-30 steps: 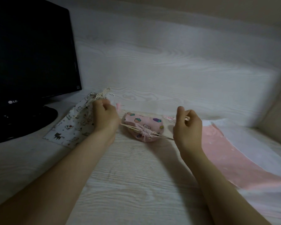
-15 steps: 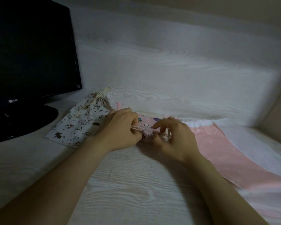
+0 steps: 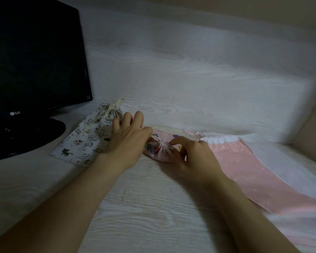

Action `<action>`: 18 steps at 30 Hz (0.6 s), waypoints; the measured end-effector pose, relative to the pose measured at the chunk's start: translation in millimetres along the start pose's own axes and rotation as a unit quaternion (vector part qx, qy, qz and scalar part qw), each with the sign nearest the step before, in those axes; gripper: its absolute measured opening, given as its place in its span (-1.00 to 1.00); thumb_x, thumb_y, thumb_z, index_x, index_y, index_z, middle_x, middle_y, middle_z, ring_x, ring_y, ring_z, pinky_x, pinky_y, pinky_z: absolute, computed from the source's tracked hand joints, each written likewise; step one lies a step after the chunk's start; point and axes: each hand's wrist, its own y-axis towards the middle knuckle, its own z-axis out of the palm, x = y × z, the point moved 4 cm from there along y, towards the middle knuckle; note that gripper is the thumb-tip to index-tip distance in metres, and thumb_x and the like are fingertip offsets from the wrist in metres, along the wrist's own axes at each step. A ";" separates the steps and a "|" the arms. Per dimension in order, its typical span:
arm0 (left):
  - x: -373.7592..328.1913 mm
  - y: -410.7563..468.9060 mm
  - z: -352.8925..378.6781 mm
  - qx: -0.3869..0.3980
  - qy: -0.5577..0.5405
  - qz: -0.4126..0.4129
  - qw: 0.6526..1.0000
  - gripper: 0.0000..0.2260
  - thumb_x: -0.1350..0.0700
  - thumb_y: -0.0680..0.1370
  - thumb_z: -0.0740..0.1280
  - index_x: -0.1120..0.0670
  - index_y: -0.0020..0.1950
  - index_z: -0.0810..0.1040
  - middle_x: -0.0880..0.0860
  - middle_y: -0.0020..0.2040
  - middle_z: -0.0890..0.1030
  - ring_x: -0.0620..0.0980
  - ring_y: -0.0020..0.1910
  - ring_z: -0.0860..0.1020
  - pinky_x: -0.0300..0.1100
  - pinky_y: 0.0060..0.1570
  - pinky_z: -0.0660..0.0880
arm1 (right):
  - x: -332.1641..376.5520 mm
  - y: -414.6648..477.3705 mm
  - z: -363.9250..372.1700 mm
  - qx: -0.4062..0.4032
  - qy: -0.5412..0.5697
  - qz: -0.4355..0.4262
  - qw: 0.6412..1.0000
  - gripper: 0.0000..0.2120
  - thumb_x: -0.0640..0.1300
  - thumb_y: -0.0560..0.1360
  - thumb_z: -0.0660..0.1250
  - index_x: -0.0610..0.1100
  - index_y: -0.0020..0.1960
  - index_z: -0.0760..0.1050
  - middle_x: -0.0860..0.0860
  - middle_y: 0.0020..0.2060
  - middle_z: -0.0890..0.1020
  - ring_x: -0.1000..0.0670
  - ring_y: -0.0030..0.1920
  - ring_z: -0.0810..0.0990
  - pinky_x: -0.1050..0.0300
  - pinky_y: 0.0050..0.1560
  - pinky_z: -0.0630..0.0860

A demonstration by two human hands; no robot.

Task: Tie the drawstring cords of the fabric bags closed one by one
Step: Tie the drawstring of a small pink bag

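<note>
A small pink printed bag (image 3: 158, 152) lies on the table between my hands, its mouth gathered tight. The bag's pale drawstring cord (image 3: 161, 143) bunches at that mouth. My left hand (image 3: 130, 137) is at the bag's left side; thumb and forefinger pinch the cord, and the other fingers are raised and spread. My right hand (image 3: 192, 156) is at the bag's right side, forefinger and thumb pinching the cord by the gathered mouth. A white cat-print bag (image 3: 84, 141) lies to the left, with its cord (image 3: 115, 108) tied.
A black monitor (image 3: 35, 57) on its stand fills the left. A large flat pink bag (image 3: 244, 168) with a white top band lies to the right, white fabric beyond it. The wood-grain back panel (image 3: 190, 70) rises right behind the bags.
One second ago my hands were apart, pulling the cords taut to both sides. They have since come together at the pink bag's gathered mouth, and my left fingers have spread upward.
</note>
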 end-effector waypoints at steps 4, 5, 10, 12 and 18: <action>2.0 3.8 -1.0 -0.040 0.007 -0.005 0.999 -0.68 0.30 0.47 0.45 -0.05 0.12 0.61 0.01 0.05 0.41 0.11 0.05 0.43 0.00 -0.03 0.25 | 1.3 2.2 5.2 0.017 0.006 -0.032 0.999 -0.75 -0.09 0.56 0.30 0.13 0.19 0.59 0.09 -0.50 0.53 0.03 -0.41 0.54 0.06 -0.20 0.54; 1.0 3.9 -0.9 -0.049 -0.009 -0.007 0.999 -0.75 0.26 0.54 0.43 -0.04 0.13 0.62 0.02 0.04 0.48 0.12 0.03 0.50 -0.01 -0.06 0.29 | 1.5 2.5 5.9 0.021 0.003 -0.036 0.999 -0.73 -0.12 0.56 0.29 0.14 0.18 0.59 0.09 -0.46 0.55 0.03 -0.41 0.52 0.05 -0.24 0.53; -6.6 3.0 -3.9 -0.072 -0.101 -0.030 0.992 -0.87 0.18 0.66 0.32 0.00 0.06 0.64 0.04 -0.12 0.67 0.23 0.04 0.68 -0.02 -0.23 0.53 | 6.6 0.9 7.3 0.014 -0.009 -0.049 0.999 -0.74 -0.05 0.52 0.25 0.15 0.13 0.61 0.10 -0.12 0.59 -0.05 -0.07 0.66 -0.03 -0.13 0.59; -11.2 5.1 -1.0 -0.088 -0.147 0.012 0.985 -0.83 0.25 0.62 0.35 0.04 0.07 0.71 0.05 -0.13 0.71 0.19 -0.02 0.64 0.10 0.07 0.61 | 9.3 0.2 7.1 0.018 0.002 -0.050 0.999 -0.68 0.01 0.51 0.16 0.13 0.11 0.63 0.08 -0.08 0.54 -0.08 -0.06 0.66 -0.09 -0.12 0.61; -14.2 6.0 -1.1 -0.101 -0.284 0.018 0.953 -0.71 0.19 0.61 0.29 0.01 0.23 0.73 0.01 -0.10 0.74 -0.05 -0.15 0.65 0.30 0.31 0.52 | 8.0 1.0 11.3 0.033 0.008 -0.081 0.996 -0.76 -0.17 0.48 0.40 0.07 0.10 0.65 0.02 -0.09 0.51 -0.06 -0.14 0.58 -0.18 0.12 0.58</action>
